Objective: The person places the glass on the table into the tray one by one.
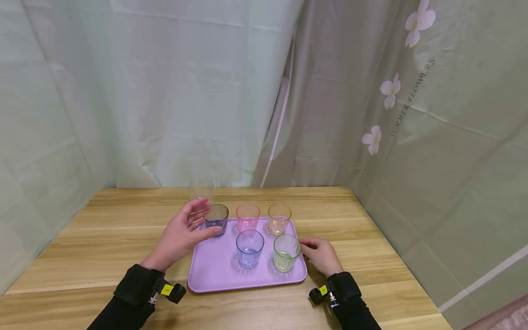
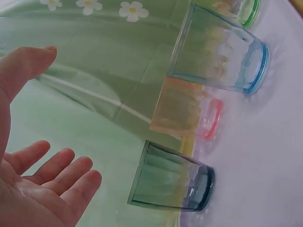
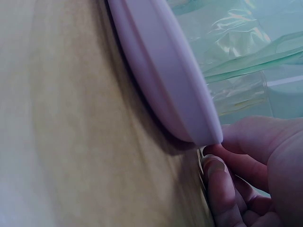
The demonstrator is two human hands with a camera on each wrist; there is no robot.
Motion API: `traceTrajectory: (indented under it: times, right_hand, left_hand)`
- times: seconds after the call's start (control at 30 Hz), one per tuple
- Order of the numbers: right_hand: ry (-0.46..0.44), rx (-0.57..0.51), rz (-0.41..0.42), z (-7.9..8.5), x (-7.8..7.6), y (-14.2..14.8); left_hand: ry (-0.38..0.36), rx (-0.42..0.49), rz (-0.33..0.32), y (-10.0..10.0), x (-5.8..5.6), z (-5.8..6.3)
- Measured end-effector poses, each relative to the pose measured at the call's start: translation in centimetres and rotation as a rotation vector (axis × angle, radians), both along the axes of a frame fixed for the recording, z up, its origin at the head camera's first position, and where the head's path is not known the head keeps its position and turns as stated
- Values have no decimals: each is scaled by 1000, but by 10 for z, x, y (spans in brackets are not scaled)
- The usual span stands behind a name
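Observation:
On a purple tray stand several tinted glasses: dark grey, pink, amber, blue and green. My left hand is spread beside the dark grey glass at the tray's back left. In the left wrist view, a gap separates the fingers from that glass. At the tray's right edge, my right hand pinches the rim near the green glass. The right wrist view puts the thumb on the rim, with curled fingers below it.
A clear glass stands on the wooden table behind the left hand, partly hidden by it. Pale green curtains enclose the table at the back and sides, the right one printed with flowers.

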State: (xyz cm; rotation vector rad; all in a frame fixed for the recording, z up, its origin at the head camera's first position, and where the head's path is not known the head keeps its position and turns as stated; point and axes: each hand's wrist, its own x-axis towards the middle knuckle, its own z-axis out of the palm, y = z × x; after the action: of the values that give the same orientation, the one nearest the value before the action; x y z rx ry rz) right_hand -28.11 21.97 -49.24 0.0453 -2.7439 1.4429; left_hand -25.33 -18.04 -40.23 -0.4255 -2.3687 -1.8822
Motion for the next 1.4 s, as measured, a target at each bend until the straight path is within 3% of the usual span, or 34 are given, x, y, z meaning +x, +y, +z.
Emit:
traceTrajectory:
  times: [0.43, 1.07, 1.4]
  right_hand:
    - [-7, 4, -2, 0, 1, 0]
    - [-11, 3, -7, 1, 2, -1]
    - [-13, 12, -10, 3, 3, -1]
  left_hand:
    - [2, 25, 12, -17, 0, 0]
    - [-28, -9, 99, -42, -3, -4]
    - [-49, -11, 115, -52, -5, -8]
